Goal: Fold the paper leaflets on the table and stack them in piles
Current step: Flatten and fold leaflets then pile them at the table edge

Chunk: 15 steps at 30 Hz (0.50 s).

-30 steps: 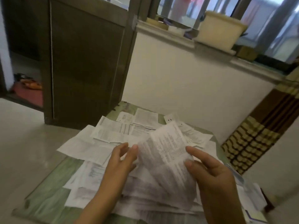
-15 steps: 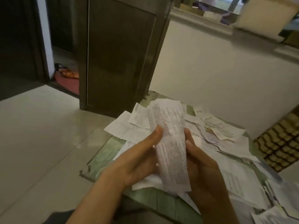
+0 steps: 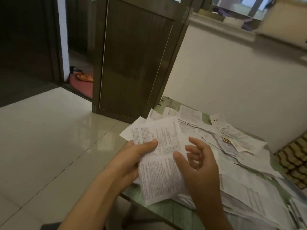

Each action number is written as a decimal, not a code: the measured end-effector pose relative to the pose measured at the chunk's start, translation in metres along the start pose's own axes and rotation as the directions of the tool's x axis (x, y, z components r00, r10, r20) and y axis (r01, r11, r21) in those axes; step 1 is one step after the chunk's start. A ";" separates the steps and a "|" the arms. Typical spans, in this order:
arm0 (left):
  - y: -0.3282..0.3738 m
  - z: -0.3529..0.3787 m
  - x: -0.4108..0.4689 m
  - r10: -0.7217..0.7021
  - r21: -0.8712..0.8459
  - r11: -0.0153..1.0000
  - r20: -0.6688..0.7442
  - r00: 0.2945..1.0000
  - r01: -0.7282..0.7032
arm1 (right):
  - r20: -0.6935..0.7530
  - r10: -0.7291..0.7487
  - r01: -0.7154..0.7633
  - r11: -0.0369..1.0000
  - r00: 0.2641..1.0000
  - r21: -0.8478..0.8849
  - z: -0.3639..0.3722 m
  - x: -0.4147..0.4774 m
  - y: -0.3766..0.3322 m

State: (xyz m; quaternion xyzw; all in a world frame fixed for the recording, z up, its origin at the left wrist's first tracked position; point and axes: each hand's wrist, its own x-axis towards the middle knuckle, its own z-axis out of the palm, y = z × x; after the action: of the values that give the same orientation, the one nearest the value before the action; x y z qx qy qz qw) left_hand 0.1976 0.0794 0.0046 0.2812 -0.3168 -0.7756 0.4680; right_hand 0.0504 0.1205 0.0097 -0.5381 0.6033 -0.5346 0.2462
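I hold one printed white leaflet [image 3: 162,170] up above the near left corner of the green table [image 3: 167,211]. My left hand [image 3: 132,161] grips its left edge, thumb lying across the printed face. My right hand [image 3: 197,165] is at its right edge, thumb pressing on the front, the other fingers spread loosely behind and beside the paper. The leaflet shows a crease across its middle. A loose heap of several unfolded leaflets [image 3: 232,151] covers most of the table behind and to the right of my hands.
A dark brown door [image 3: 136,60] stands open just behind the table's far left corner. A white wall with a window ledge [image 3: 232,30] runs along the back. Pale tiled floor [image 3: 49,138] lies to the left. A patterned brown fabric [image 3: 294,155] sits at the right edge.
The leaflet was a narrow folded strip between both hands; now it is spread wider. My right fingers have loosened off it, and the view has shifted left.
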 end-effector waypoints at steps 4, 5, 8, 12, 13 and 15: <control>-0.006 0.003 0.004 0.111 0.241 0.965 -0.021 0.994 -0.103 | 0.128 0.147 -0.149 0.989 0.981 0.005 -0.010 0.016 -0.006; -0.007 0.004 0.005 0.145 0.312 0.941 -0.026 0.989 -0.130 | 0.100 0.160 -0.162 0.987 0.982 0.015 -0.011 0.020 -0.007; -0.008 0.005 0.008 0.154 0.390 0.911 -0.015 0.988 -0.136 | 0.046 0.221 -0.224 0.972 0.974 0.068 -0.016 0.028 -0.009; -0.005 0.004 0.009 0.100 0.383 0.920 -0.029 0.995 -0.082 | 0.048 0.273 -0.277 0.957 0.961 0.087 -0.019 0.031 -0.005; -0.005 0.005 0.009 0.104 0.400 0.913 -0.036 0.994 -0.081 | 0.057 0.276 -0.281 0.953 0.959 0.111 -0.019 0.030 -0.004; -0.007 0.007 0.010 0.151 0.478 0.872 -0.065 0.986 -0.102 | 0.078 0.281 -0.290 0.948 0.956 0.134 -0.022 0.031 -0.002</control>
State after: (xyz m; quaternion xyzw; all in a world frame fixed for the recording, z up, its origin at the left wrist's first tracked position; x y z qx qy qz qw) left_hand 0.1851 0.0745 0.0025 0.4042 -0.4901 -0.6273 0.4505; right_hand 0.0227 0.1007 0.0273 -0.4410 0.6273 -0.5199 0.3765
